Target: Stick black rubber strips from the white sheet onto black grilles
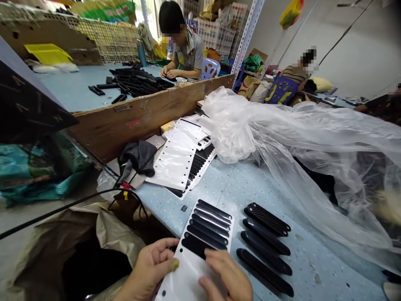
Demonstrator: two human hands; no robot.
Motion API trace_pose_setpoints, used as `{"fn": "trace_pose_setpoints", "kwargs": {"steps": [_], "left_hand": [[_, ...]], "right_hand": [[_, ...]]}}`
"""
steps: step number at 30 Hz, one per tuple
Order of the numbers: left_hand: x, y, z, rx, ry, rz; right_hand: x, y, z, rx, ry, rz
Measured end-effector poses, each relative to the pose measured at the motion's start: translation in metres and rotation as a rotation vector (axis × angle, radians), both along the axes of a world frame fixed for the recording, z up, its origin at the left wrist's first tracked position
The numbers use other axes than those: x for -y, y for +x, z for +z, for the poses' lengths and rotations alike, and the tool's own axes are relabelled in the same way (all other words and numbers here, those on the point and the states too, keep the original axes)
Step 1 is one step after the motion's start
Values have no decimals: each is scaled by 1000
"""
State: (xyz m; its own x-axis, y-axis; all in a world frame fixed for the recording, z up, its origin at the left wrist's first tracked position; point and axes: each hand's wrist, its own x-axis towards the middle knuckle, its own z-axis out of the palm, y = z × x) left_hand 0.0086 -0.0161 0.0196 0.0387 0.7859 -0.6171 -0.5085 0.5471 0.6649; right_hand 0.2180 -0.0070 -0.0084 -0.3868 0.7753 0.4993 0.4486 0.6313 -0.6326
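Observation:
My left hand [153, 267] pinches the left edge of a white backing sheet [184, 278] between thumb and fingers. Rows of long black rounded stickers [208, 225] show on the sheet's upper part; its lower part is plain white with small dark holes along the edge. Over the right side of the sheet is my right hand [230, 274], its thumb and forefinger apart and the forefinger at the lowest exposed black strip. Several long black plastic pieces [266, 251] lie side by side to the right of the sheet; the farthest one [267, 218] shows a textured face.
More sticker sheets [177, 156] are stacked ahead beside a dark grey cloth [138, 159]. Clear plastic sheeting [282, 125] covers the table's right. A wooden board [150, 108] divides the tables; beyond it a person [188, 50] sits by black parts [138, 81]. An open sack [78, 251] stands lower left.

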Motion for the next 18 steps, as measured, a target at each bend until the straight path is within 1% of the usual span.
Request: {"fn": "trace_pose_setpoints", "kwargs": {"steps": [2,4,6,9,14,16,18], "left_hand": [[0,1,8,77,-8,-58],[-3,4,13,77,0,-71],[-8,8,16,40,21,-70],[-18,16,19,12,54,-115],[-37,27,26,-82,173,-180],[-43,30,28,-93,209,-216],[-47,32,29,-51,196,-247]], "right_hand": [[-12,-8,2,34,44,-36],[-18,-19,4,44,38,-43],[-19,-27,6,8,-12,-63],[-23,-30,11,-81,-108,-97],[-39,-22,23,-286,-210,-37],[-43,-22,25,-357,-310,-38],[-47,-23,26,-450,-488,-63]]}}
